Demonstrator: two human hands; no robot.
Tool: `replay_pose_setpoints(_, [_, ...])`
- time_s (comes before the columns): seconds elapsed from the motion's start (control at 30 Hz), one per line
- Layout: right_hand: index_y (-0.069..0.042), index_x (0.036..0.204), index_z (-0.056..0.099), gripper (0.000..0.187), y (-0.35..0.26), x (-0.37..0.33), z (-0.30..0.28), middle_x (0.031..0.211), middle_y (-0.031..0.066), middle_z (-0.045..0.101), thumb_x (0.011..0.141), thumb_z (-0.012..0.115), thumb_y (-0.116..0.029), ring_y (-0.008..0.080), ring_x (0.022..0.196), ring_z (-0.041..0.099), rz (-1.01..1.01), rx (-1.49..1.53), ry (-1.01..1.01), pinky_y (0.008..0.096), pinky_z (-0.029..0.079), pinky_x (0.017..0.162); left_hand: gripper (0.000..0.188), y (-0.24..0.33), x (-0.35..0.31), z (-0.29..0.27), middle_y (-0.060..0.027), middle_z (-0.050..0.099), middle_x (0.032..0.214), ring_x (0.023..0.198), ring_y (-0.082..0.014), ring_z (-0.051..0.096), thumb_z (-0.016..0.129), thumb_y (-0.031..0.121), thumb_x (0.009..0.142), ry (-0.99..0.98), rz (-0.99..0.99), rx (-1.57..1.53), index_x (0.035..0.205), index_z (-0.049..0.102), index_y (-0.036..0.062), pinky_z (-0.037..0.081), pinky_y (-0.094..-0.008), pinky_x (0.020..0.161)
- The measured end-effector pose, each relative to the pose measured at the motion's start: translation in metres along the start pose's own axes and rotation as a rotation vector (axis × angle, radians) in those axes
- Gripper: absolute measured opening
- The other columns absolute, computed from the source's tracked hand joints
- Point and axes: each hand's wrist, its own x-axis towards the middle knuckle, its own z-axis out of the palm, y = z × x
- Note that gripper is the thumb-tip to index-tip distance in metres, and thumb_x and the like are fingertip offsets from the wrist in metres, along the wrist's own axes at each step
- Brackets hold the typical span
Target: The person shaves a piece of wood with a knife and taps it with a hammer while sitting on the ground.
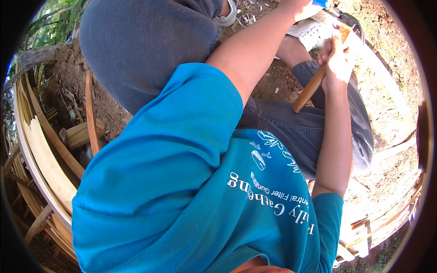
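My right hand (337,61) is closed around a smooth brown wooden stick (310,88), shaped like a tool handle. It slants from over my thigh up toward the top right. Near its upper end lies a dark object (350,22) I cannot make out; whether it joins the stick is unclear. My left hand (298,8) reaches to the top edge and is partly cut off. Its fingers seem closed on a bright blue thing (321,3), perhaps a handle, of which only a bit shows.
My bent legs in dark blue trousers (150,45) and a white shoe (309,35) surround the work. Pale shavings (248,18) dot the brown soil. Long split wooden strips (45,154) are stacked at the left, and a wood piece (77,135) lies beside them.
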Motion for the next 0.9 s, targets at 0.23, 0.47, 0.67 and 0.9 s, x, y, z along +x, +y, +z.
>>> replay_pose_setpoints(0.23, [-0.01,0.096,0.047,0.017,0.003,0.009,-0.002,0.073,-0.0004,0.048,0.105,0.057,-0.02,0.0083,0.053,0.044,0.062,0.009,-0.027,0.0245,0.038,0.048,0.016,-0.016,-0.021,-0.019,-0.0219,0.069,0.085,0.088,-0.0437,0.066,0.065,0.022,0.08,0.015,-0.014,0.433,0.079,0.068,0.006,0.051,-0.051,0.079])
replay_pose_setpoints(0.47, [-0.012,0.094,0.046,0.019,-0.002,0.009,0.0,0.072,-0.0008,0.047,0.105,0.058,-0.023,0.0083,0.053,0.042,0.092,0.021,-0.038,0.0245,0.037,0.048,0.021,-0.004,-0.02,-0.02,-0.0235,0.07,0.089,0.089,-0.0431,0.067,0.07,0.022,0.076,0.002,0.074,0.415,0.09,0.071,0.0056,0.051,-0.0511,0.074])
replay_pose_setpoints(0.67, [-0.011,0.093,0.047,0.021,-0.011,0.009,-0.003,0.073,-0.0002,0.046,0.105,0.058,-0.023,0.0083,0.053,0.041,0.123,0.07,0.031,0.0242,0.036,0.047,0.029,0.023,-0.012,-0.012,-0.0228,0.071,0.097,0.093,-0.0404,0.069,0.069,0.017,0.079,0.025,0.119,0.231,0.107,0.074,0.0091,0.054,-0.0461,0.083])
replay_pose_setpoints(0.9, [-0.01,0.098,0.049,0.019,-0.013,0.005,-0.012,0.072,-0.0014,0.046,0.106,0.058,-0.025,0.0074,0.051,0.041,0.054,0.085,-0.037,0.0229,0.036,0.045,0.022,0.001,0.005,0.01,-0.0187,0.072,0.1,0.087,-0.0288,0.069,0.065,0.012,0.089,0.041,-0.201,-0.457,0.108,0.072,0.0019,0.055,-0.0398,0.077])
